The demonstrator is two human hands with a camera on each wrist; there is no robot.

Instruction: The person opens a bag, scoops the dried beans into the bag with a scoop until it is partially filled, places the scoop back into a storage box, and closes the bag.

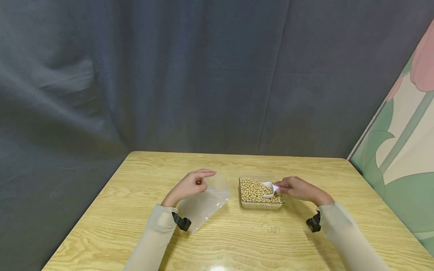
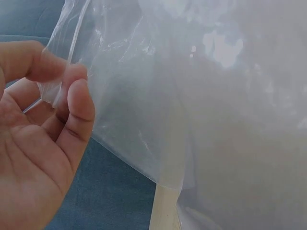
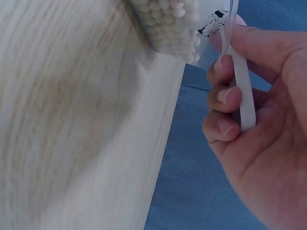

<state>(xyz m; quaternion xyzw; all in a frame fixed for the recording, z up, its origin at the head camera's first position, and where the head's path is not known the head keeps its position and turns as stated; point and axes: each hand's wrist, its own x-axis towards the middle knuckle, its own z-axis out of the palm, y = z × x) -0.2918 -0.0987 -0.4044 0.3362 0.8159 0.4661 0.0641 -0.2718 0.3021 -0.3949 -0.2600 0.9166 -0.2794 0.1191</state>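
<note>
A clear plastic zip bag (image 1: 203,209) hangs from my left hand (image 1: 190,185), whose fingers and thumb pinch it near the zip edge, as the left wrist view shows close up. My right hand (image 1: 300,189) grips the handle of a white scoop (image 1: 270,188). The scoop's bowl lies among pale yellow soybeans (image 1: 251,190) that fill a clear rectangular container (image 1: 261,205). In the right wrist view the fingers curl round the scoop handle (image 3: 245,103) beside the container's wall, with the bowl out of sight.
The wooden table (image 1: 237,244) carries the container right of centre. Faint dark marks (image 1: 271,227) show on the wood in front of it. A dark curtain (image 1: 210,75) stands behind and at the left; a flower-painted wall (image 1: 403,150) is at the right.
</note>
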